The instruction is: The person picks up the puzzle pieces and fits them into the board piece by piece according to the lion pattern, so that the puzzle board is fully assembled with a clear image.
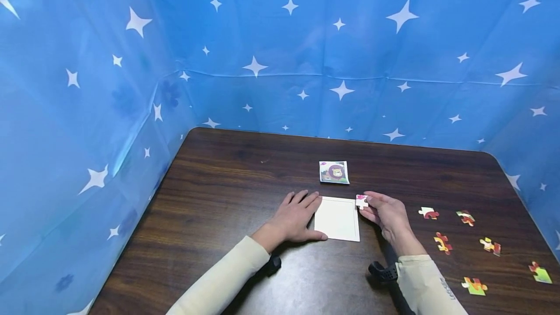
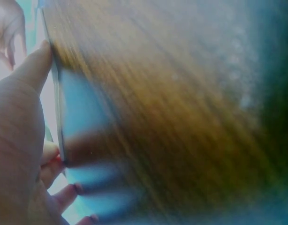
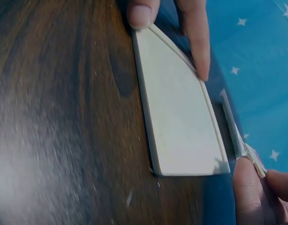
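A white square puzzle tray (image 1: 337, 218) with a raised rim lies on the table. My left hand (image 1: 296, 218) rests against its left side, the thumb at the near left corner and the fingers spread toward the far corner. Between thumb and fingertips my right hand (image 1: 388, 213) pinches a puzzle piece (image 1: 361, 201), white with a pink patch, at the tray's far right corner. In the right wrist view that piece (image 3: 254, 159) shows edge-on, held just off the tray (image 3: 181, 112). Behind the tray lies a square lion picture (image 1: 334, 172).
Several loose puzzle pieces lie spread on the right of the dark wooden table (image 1: 227, 169), among them a red and yellow piece (image 1: 443, 243) and a green and orange piece (image 1: 474, 286). A blue star-patterned curtain (image 1: 306, 43) hangs behind the table and along its left side.
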The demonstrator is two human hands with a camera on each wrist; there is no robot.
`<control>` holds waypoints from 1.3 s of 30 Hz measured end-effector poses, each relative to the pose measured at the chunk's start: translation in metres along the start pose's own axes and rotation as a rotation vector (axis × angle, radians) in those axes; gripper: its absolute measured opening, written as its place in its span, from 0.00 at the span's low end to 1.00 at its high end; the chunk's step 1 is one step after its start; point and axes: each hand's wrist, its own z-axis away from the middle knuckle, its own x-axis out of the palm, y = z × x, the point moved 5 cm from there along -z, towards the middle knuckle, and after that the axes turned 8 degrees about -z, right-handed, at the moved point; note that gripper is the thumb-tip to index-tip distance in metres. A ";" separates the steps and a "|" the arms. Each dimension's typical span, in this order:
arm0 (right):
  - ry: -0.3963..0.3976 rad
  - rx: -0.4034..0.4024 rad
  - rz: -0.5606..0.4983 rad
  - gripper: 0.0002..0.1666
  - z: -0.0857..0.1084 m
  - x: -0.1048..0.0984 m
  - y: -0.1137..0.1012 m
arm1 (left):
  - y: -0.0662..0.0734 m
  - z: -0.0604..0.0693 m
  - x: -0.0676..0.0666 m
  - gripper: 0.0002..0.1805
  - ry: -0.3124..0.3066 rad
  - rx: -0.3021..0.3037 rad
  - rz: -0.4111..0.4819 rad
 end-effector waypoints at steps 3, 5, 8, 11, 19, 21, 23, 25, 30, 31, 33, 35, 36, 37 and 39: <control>-0.015 0.003 -0.007 0.25 -0.001 0.007 0.002 | -0.001 -0.001 0.001 0.57 0.002 -0.002 0.002; -0.024 0.006 -0.009 0.24 -0.002 0.013 0.004 | -0.001 -0.001 0.001 0.57 0.007 -0.004 0.002; -0.033 0.011 0.001 0.23 -0.003 0.022 0.007 | -0.002 -0.002 0.001 0.57 0.016 -0.009 0.000; -0.029 0.023 0.024 0.22 -0.004 0.029 0.011 | -0.002 -0.002 0.001 0.57 0.025 -0.009 0.007; -0.029 0.025 0.023 0.22 -0.003 0.044 0.014 | -0.001 -0.003 0.003 0.58 0.035 -0.011 0.039; -0.031 0.027 0.034 0.22 -0.003 0.048 0.015 | -0.002 -0.003 0.004 0.58 0.043 -0.013 0.044; -0.029 0.029 0.041 0.21 -0.003 0.052 0.017 | -0.003 -0.003 0.004 0.58 0.049 -0.013 0.049; -0.031 0.034 0.047 0.21 -0.003 0.056 0.019 | -0.003 -0.003 0.003 0.57 0.052 -0.010 0.050; -0.026 0.030 0.084 0.20 -0.006 0.064 0.023 | -0.002 -0.003 0.003 0.56 0.060 -0.005 0.043; -0.024 0.025 0.098 0.19 -0.006 0.066 0.023 | -0.002 -0.003 0.003 0.56 0.065 -0.005 0.041; -0.022 0.009 0.128 0.18 -0.007 0.070 0.022 | -0.002 -0.003 0.002 0.56 0.071 -0.007 0.040; -0.020 -0.007 0.156 0.18 -0.007 0.074 0.022 | -0.002 -0.003 0.002 0.56 0.079 -0.008 0.036; -0.016 -0.012 0.167 0.17 -0.007 0.075 0.021 | -0.002 -0.003 0.002 0.56 0.081 -0.007 0.034; -0.013 -0.016 0.177 0.17 -0.006 0.077 0.021 | -0.002 -0.003 0.002 0.56 0.082 -0.007 0.034; -0.008 -0.024 0.196 0.16 -0.006 0.079 0.020 | -0.002 -0.003 0.002 0.56 0.080 -0.005 0.032</control>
